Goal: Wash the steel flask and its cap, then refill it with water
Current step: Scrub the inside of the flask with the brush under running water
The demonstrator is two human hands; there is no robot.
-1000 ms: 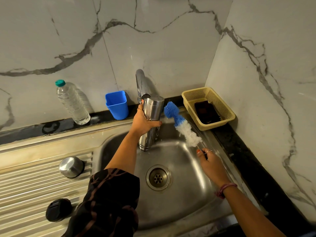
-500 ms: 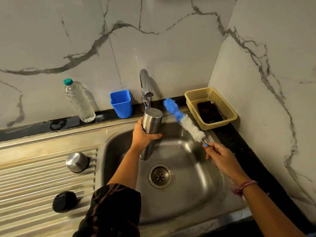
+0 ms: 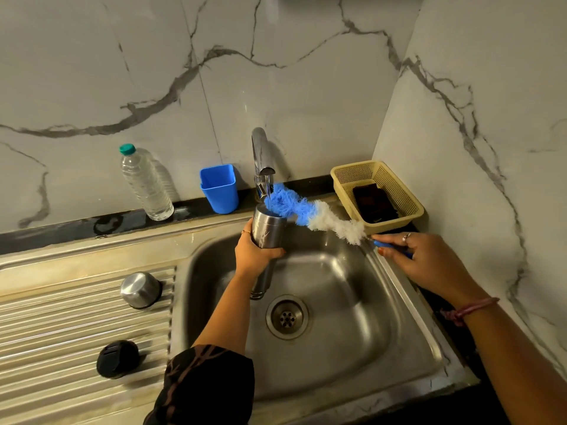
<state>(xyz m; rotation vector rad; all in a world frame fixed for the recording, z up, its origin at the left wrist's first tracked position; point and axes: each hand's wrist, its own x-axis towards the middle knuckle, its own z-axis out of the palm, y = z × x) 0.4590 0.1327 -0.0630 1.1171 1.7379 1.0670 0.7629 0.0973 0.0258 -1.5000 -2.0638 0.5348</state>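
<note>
Head view: since half a second ago the bottle brush (image 3: 310, 211) has been swung level, and its blue tip is now being entered into the steel flask (image 3: 267, 233) under the running tap (image 3: 262, 154); scrubbing is judged to be starting. The flask is being gripped by the left hand (image 3: 254, 256) over the sink (image 3: 399, 302), and the brush handle is being pinched by the right hand (image 3: 426, 262). A steel cap (image 3: 140, 290) and a black lid (image 3: 117, 358) are lying unwashed on the drainboard (image 3: 61, 317). The yellow basket (image 3: 376, 194) is standing just beside the brush.

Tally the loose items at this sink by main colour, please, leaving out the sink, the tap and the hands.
Steel: 2, the flask and the steel cap
Blue: 2, the blue cup and the bottle brush, part white
Black: 1, the black lid
Clear: 1, the plastic bottle
Yellow: 1, the basket
Total: 7
</note>
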